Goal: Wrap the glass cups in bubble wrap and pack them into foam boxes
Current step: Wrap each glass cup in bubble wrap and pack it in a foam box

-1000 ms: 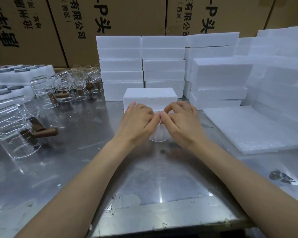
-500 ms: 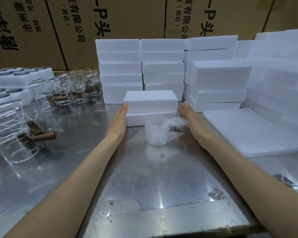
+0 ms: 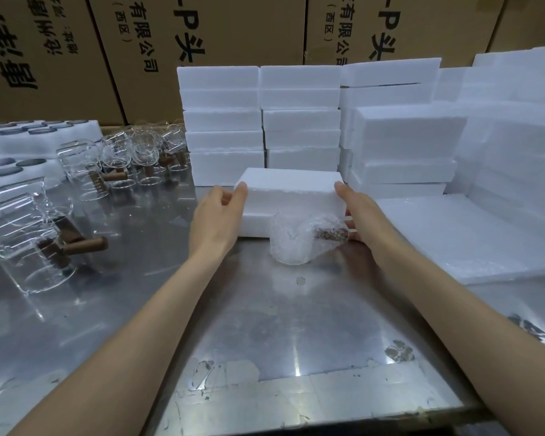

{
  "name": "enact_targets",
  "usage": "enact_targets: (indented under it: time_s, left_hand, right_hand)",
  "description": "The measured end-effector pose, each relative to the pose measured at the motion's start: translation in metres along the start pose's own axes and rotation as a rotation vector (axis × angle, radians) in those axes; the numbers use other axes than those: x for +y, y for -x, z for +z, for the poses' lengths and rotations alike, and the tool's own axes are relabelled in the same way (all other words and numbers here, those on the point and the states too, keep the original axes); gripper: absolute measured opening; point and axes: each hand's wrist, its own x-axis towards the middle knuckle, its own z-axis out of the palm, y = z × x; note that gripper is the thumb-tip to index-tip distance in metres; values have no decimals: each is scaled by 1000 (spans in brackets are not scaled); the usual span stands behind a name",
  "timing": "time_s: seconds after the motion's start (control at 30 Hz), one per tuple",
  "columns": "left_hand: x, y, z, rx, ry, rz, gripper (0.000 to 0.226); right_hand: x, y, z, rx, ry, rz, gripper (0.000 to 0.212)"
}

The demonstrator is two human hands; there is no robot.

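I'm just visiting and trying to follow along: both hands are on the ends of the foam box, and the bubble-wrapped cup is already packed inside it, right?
Not quite. The head view shows the left hand and right hand at the two ends of the foam box, but the bubble-wrapped cup is not inside. It stands on the metal table just in front of the closed box.

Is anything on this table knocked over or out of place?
Yes. One large glass cup lies tipped on its side at the table's left edge, wooden handle pointing right, while the cups behind stand upright. The wrapped cup looks fine.
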Motion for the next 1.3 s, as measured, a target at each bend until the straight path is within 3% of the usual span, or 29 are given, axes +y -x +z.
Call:
enact_targets:
  time_s: [0.1,0.2,0.27,0.33,0.47,0.57,0.7,0.83,0.97,1.07,1.13,1.3]
  left_hand:
    - [1,1,2,-6,-58,94,34]
    - [5,5,3,-21,36,156,33]
    - [10,10,2,-52,69,232,47]
    - [16,16,2,-157,15,302,64]
    - [20,29,9,-427,-221,392,84]
    - [18,31,13,-412,-308,467,84]
    - [19,31,12,-390,-181,476,62]
    - [28,29,5,-455,60,393,62]
    - [36,17,-4,-230,324,334,53]
    - [30,10,-7,-19,370,294,53]
    - [24,6,-8,9,341,261,56]
    - [9,-2,-2,-86,223,265,65]
  right_hand:
    - [-1,-3,-2,31,-122,53,39]
    - [-4,-2,-9,45,-491,145,18]
    - [-6,-1,-16,30,-754,177,21]
    - [-6,0,-21,27,-832,172,27]
    - [-2,-1,-18,68,-687,164,20]
    - [2,-3,-18,77,-623,165,19]
    - [4,-5,-19,54,-556,158,36]
    - [2,-3,-18,16,-503,191,40]
    - [0,1,-18,10,-507,211,33]
    - [-2,4,-14,11,-517,224,42]
    - [-2,7,-11,11,-526,224,46]
    - [-1,11,-11,18,-590,209,33]
